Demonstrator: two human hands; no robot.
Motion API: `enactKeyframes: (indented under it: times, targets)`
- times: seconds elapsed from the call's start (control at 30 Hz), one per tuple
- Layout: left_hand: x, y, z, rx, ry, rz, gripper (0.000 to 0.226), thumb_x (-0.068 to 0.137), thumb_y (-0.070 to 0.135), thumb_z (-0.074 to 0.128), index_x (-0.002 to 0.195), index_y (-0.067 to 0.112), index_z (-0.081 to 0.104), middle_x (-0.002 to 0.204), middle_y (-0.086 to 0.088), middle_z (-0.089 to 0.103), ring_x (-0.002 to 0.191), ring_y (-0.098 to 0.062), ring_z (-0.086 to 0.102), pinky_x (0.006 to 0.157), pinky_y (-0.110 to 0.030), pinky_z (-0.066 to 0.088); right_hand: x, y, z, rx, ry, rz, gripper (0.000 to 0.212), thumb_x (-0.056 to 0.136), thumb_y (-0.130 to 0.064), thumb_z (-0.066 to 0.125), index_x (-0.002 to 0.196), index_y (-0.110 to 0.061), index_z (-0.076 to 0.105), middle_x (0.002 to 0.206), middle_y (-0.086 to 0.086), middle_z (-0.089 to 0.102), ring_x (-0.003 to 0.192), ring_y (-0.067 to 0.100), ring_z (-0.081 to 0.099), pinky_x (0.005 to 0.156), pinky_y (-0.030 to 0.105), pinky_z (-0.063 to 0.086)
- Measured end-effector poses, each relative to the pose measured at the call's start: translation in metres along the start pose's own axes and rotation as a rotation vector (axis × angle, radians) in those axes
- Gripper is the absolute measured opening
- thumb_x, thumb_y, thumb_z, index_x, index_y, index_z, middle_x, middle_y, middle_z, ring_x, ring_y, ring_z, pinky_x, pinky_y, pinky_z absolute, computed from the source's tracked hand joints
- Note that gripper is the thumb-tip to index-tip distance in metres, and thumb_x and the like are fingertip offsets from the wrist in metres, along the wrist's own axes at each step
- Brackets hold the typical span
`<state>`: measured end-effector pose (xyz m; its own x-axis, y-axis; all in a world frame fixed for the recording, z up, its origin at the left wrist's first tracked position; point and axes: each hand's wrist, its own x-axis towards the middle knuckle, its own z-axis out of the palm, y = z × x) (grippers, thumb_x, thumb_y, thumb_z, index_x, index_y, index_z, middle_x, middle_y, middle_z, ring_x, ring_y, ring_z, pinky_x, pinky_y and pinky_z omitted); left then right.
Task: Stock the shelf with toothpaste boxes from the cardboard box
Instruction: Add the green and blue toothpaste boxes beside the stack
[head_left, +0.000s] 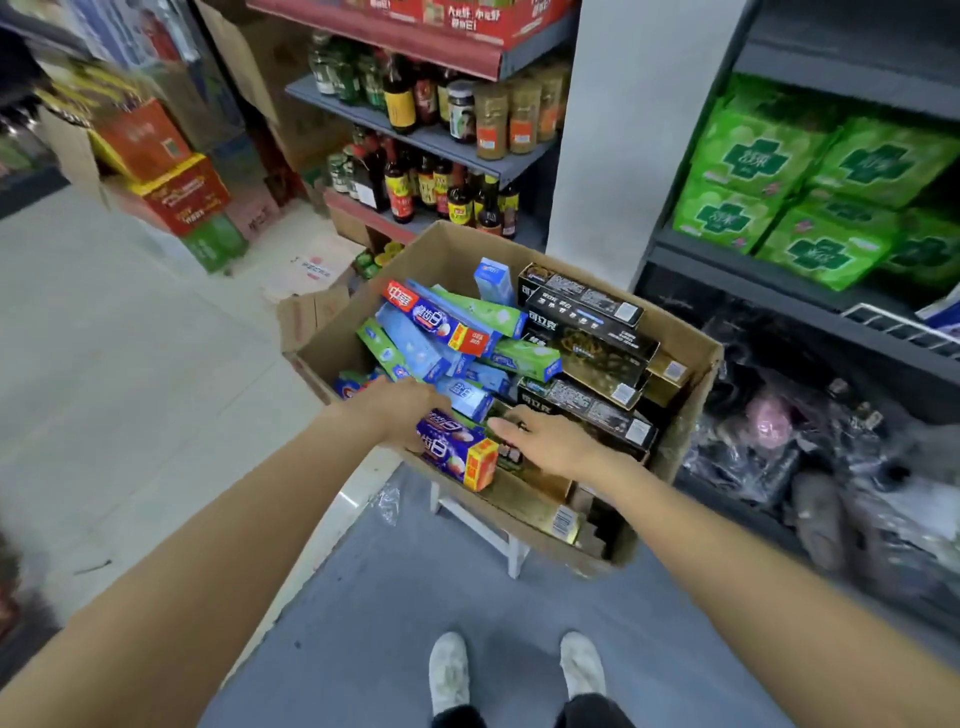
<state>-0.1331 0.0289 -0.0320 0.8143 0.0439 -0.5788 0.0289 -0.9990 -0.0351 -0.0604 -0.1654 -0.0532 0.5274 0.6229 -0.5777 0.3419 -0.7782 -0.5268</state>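
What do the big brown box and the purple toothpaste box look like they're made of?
Cardboard box: plain brown corrugated-looking cardboard, matte, with creased, bent flaps. Purple toothpaste box: seemingly thin printed paperboard, glossy, with sharp folded edges and light glinting off it.

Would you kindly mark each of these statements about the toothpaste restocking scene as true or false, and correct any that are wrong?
1. The cardboard box sits directly on the floor. False: it rests on a white stool.
2. The left hand holds a purple toothpaste box. True.
3. The black toothpaste boxes lie on the box's right side. True.
4. The green packs are inside the cardboard box. False: they sit on the shelf to the right.
5. The right hand is lifting a bottle. False: it reaches into the cardboard box; the bottles stand on the far shelves.
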Motion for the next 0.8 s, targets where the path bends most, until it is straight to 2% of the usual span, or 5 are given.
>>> enactKeyframes:
  times: [0.1,0.37,0.57,0.67,0.8]
  targets:
    - [0.007,-0.015,0.003,-0.071,0.043,0.100,0.055,0.082,0.033,0.069,0.132,0.026,0.047,0.132,-0.002,0.052,0.121,-0.023,0.045,0.096,-0.035,0.038,-0.010,-0.020,-0.009,0.207,-0.076,0.025,0.070,0.089,-0.070,0.021,0.146,-0.029,0.030,0.154,-0.004,0.029,0.141,0.021,0.029,0.112,0.035,0.021]
    - [0.011,-0.027,0.015,-0.274,0.142,0.209,0.051,0.080,0.041,0.070,0.129,0.034,0.056,0.116,-0.005,0.055,0.112,-0.026,0.045,0.092,-0.042,0.041,-0.004,-0.026,0.018,-0.001,-0.017,0.011,0.053,0.084,-0.059,0.055,0.128,-0.030,0.053,0.124,0.000,0.060,0.113,0.020,0.055,0.092,0.029,0.043]
    - [0.015,-0.020,0.022,-0.483,0.370,-0.026,0.088,0.066,0.056,0.077,0.135,0.020,0.037,0.129,-0.008,0.039,0.122,-0.028,0.040,0.098,-0.046,0.039,-0.011,-0.017,0.008,0.435,0.217,0.049,0.031,0.083,-0.031,0.069,0.100,-0.007,0.062,0.101,0.014,0.063,0.101,0.034,0.058,0.081,0.034,0.041]
    - [0.019,-0.017,0.022,-0.493,0.405,-0.178,0.109,0.054,0.071,0.073,0.129,0.003,0.033,0.126,-0.015,0.040,0.117,-0.032,0.042,0.096,-0.043,0.043,-0.008,-0.014,0.012,0.694,0.359,0.067,0.022,0.083,-0.028,0.070,0.092,-0.010,0.061,0.097,0.010,0.067,0.090,0.019,0.061,0.075,0.027,0.043]
    - [0.022,-0.029,0.020,-0.552,0.179,-0.051,0.083,0.065,0.066,0.070,0.116,0.006,0.045,0.117,-0.012,0.050,0.111,-0.026,0.051,0.085,-0.035,0.044,-0.002,-0.024,0.012,1.123,0.524,0.129,0.015,0.089,-0.027,0.062,0.095,-0.018,0.052,0.101,0.007,0.067,0.093,0.019,0.063,0.084,0.037,0.051]
